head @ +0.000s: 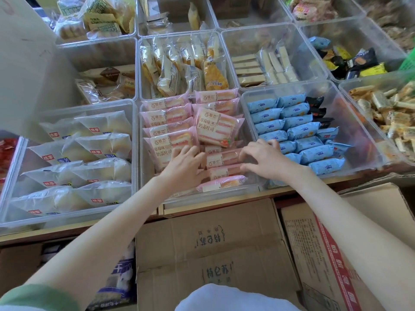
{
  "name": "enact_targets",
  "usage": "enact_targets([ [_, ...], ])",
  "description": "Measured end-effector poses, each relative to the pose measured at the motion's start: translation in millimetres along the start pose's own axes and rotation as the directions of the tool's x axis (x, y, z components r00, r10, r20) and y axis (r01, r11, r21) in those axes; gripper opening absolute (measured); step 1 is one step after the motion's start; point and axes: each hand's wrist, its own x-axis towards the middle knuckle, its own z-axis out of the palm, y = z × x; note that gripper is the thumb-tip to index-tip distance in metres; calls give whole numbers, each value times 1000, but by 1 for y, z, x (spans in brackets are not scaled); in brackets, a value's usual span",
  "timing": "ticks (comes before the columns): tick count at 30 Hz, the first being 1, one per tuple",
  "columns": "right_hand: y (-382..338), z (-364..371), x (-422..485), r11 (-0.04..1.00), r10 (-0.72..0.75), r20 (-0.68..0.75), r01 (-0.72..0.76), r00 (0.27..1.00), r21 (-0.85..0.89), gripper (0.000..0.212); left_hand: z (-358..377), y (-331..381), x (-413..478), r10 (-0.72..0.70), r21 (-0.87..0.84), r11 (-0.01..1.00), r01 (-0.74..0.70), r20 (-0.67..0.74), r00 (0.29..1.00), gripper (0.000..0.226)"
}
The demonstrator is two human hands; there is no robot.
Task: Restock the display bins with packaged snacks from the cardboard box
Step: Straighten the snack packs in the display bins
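**Both hands in the pink packet bin**

The left hand [186, 163] lies flat, fingers spread, on the left row of pink packets [215, 129] in the middle clear bin [202, 195]. The right hand [266, 158] rests on the front packets of the right row with its fingers bent over their ends. Whether it actually grips one is unclear from this angle. The cardboard box [208, 254] sits below the shelf edge, close to the person. Blue packets [298, 135] fill the bin to the right, and white packets [85, 151] fill the one to the left.
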Motion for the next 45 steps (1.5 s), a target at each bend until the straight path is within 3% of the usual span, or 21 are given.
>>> enact_targets([
  [3,-5,-5,-11,997,57,159,-48,986,-63,21,-8,-9,-12,98,50,993,-109,189,977,26],
  [8,-11,1,-17,991,129,168,-119,977,-68,22,-5,-3,-11,87,134,981,-139,338,937,27],
  [11,-11,5,-17,990,112,143,-97,983,-107,13,2,0,-9,98,116,984,-135,282,954,26],
  [16,-10,8,-11,904,97,124,-35,988,-426,18,6,7,-1,118,20,992,-121,115,986,26],
  [26,-36,8,-1,802,184,172,-47,968,-596,31,2,3,-5,86,-56,996,-76,200,976,23],
  [28,-38,6,-2,798,189,176,-47,966,-601,32,-5,-11,-12,10,-38,999,-3,188,982,29],
  [30,-41,6,-1,830,135,141,-34,981,-557,31,-11,-28,-23,-107,98,991,93,154,982,42],
  [34,-59,16,11,908,-138,33,140,990,-396,29,-14,-50,-42,-295,403,890,211,158,942,33],
  [39,-81,34,40,940,-195,7,189,981,-284,32,-14,-50,-43,-297,454,876,159,249,922,50],
  [45,-94,47,58,944,-163,49,170,985,-281,23,-9,-49,-48,-307,486,857,170,217,927,41],
])
